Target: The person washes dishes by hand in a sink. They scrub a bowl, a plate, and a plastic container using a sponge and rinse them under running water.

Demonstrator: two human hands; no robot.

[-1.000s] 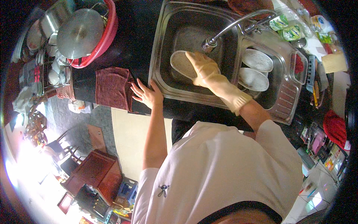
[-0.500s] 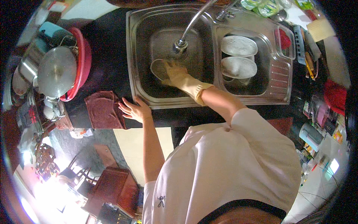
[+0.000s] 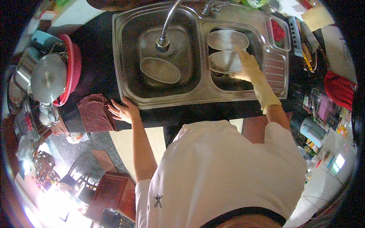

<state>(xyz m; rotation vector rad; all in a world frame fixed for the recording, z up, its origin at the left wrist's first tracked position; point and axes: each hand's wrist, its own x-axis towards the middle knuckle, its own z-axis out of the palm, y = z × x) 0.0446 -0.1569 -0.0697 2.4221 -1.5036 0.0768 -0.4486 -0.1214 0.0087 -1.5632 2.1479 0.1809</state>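
Note:
My right hand [image 3: 246,67], in a pale yellow rubber glove, reaches over the right basin. Its fingers are spread across the right end of an oval white dish [image 3: 222,62]; whether they touch it I cannot tell. Just beyond lies a second oval dish [image 3: 227,39]. In the left basin a third oval dish [image 3: 160,70] lies tilted on the bottom, below the flexible faucet's spout [image 3: 162,45]. Bare and with fingers apart, my left hand [image 3: 127,111] rests on the counter's front edge, beside a folded brown cloth [image 3: 95,111].
The steel double sink [image 3: 204,64] is set into a dark counter. At the left stands a red basin [image 3: 74,68] with a large metal lid [image 3: 49,78]. A clear container [image 3: 278,33] with a red scrubber sits at the sink's right corner, near a yellow-handled tool [image 3: 306,57].
My gloved right hand has left the oval dish in the left basin and moved right, over the right basin's dishes. My left hand stays at the counter edge. The view has shifted slightly.

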